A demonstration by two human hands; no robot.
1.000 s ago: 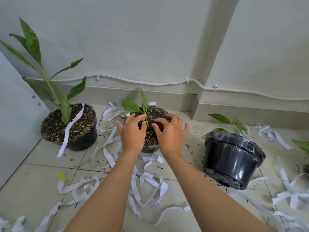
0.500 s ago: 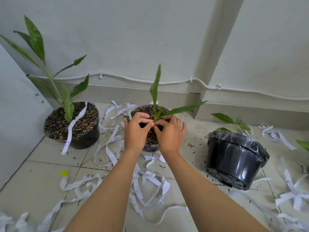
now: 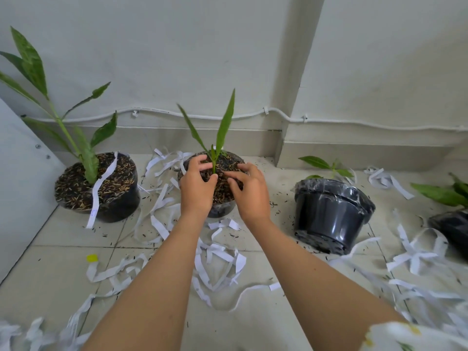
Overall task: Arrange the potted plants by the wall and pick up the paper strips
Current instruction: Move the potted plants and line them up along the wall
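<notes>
The middle pot (image 3: 220, 211) stands near the wall, full of dark husk soil, and its seedling (image 3: 225, 125) stands upright. My left hand (image 3: 196, 186) curls around the base of the seedling's stem. My right hand (image 3: 249, 192) rests on the soil beside it, fingers spread. A larger potted plant (image 3: 111, 206) stands upright at the left with a paper strip (image 3: 103, 181) draped over it. A black pot (image 3: 329, 219) wrapped in film lies tipped toward the wall at the right. White paper strips (image 3: 220, 259) litter the tiles.
Another tipped pot (image 3: 450, 226) with leaves lies at the far right edge. A yellow cap (image 3: 92, 257) lies on the tiles at the left. A white panel (image 3: 20, 186) leans at the left. A wall pillar (image 3: 298, 97) juts out behind, with a cable (image 3: 177, 114) along the wall.
The seedling has gone from bent low over the soil to standing upright. My right hand has let go of the stem and spread on the soil.
</notes>
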